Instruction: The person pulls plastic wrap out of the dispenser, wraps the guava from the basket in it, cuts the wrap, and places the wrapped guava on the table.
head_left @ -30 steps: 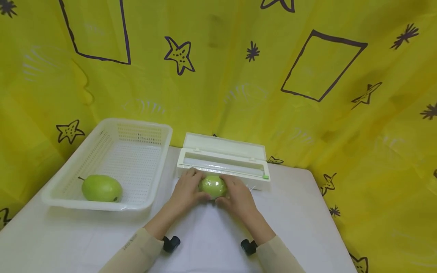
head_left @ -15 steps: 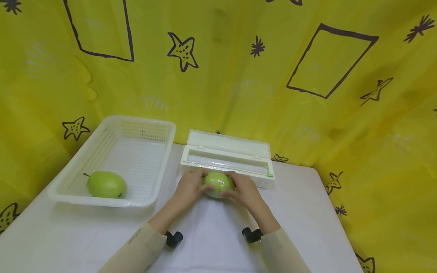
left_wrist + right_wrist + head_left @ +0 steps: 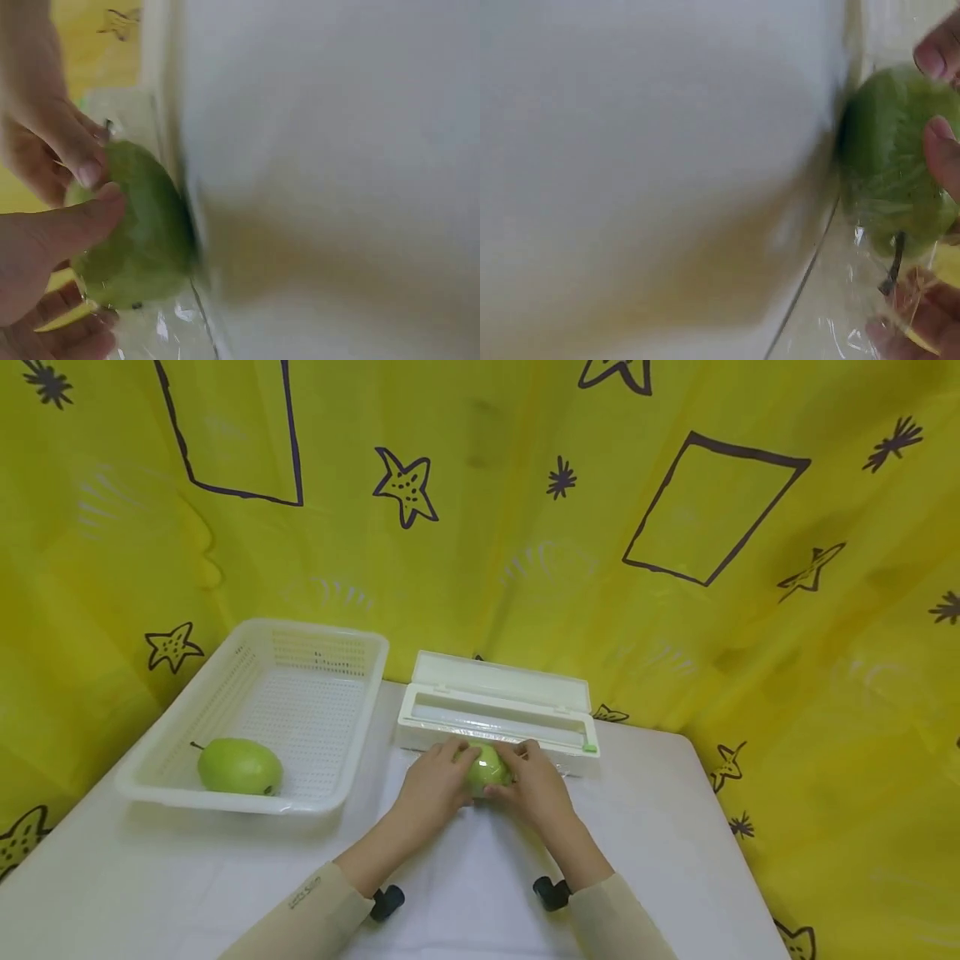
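Between both hands is a green pear [image 3: 488, 772], with clear cling film stretched over its skin. My left hand [image 3: 435, 787] holds one side, its thumb lying on top of the pear [image 3: 146, 232] in the left wrist view. The other side is held by my right hand [image 3: 542, 787]; the right wrist view has its thumb on the pear [image 3: 896, 150] and its fingers near the dark stem [image 3: 894, 262]. Loose film [image 3: 161, 330] spreads past the fruit. Directly behind stands a white cling film dispenser [image 3: 420, 737], lid [image 3: 501, 682] up, with a roll inside.
To the left, a white plastic basket [image 3: 360, 727] holds another green pear [image 3: 240, 767] near its front wall. A white cloth covers the table [image 3: 660, 843]. A yellow patterned curtain [image 3: 480, 560] hangs behind.
My left hand has shifted right and further over the pear, covering more of it. The right hand keeps its hold. The head view has tilted slightly.
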Demonstrator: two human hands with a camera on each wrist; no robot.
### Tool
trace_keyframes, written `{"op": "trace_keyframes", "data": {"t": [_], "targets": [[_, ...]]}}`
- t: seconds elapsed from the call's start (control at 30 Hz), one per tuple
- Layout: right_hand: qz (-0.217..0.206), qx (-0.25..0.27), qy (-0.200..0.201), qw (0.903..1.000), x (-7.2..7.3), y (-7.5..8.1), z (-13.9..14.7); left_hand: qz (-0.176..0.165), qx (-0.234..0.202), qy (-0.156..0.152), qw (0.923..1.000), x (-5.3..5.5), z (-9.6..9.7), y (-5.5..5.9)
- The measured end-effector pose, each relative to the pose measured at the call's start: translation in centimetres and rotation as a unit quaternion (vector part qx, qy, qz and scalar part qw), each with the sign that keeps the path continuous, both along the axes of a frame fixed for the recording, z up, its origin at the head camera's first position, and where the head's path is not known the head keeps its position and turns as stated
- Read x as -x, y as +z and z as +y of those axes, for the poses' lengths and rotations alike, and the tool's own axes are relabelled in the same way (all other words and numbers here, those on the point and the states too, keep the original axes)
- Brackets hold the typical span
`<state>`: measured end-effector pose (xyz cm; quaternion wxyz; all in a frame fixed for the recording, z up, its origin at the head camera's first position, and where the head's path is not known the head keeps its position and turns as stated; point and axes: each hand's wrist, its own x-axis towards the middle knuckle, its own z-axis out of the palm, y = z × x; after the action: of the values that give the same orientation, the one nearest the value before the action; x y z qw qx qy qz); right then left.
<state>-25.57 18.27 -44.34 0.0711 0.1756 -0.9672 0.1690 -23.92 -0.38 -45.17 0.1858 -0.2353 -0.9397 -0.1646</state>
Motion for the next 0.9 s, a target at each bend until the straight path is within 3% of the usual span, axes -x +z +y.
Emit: {"op": "trace_keyframes", "data": {"t": [0.13,0.27,0.4,0.57,0.77,0.9], "targets": [[0.077,-0.036,0.006,0.9964,-1.0,-0.8,0.1,-0.024,-0.012,0.001,0.9996,0.5,0.1,-0.6],[0.107,-0.027,0.036,0.9933,-1.1,-1.0,-0.1,-0.054,-0.067,-0.006,0.9962,1.1,-0.2,-0.8],[0.083,-0.005,0.043,0.9957,-0.5,-1.1,-0.5,-0.101,-0.127,-0.013,0.9867,1.7,-0.6,-0.8],[0.014,0.046,0.030,0.9984,0.3,-0.6,-0.4,-0.143,-0.176,-0.018,0.9739,2.4,-1.4,-1.2],[-0.047,0.059,0.015,0.9970,2.0,-0.3,0.5,-0.140,-0.202,-0.046,0.9684,3.2,-1.9,-1.9],[-0.062,0.079,0.026,0.9946,2.2,-0.5,1.0,-0.135,-0.206,-0.056,0.9677,3.0,-1.7,-1.8]]}}
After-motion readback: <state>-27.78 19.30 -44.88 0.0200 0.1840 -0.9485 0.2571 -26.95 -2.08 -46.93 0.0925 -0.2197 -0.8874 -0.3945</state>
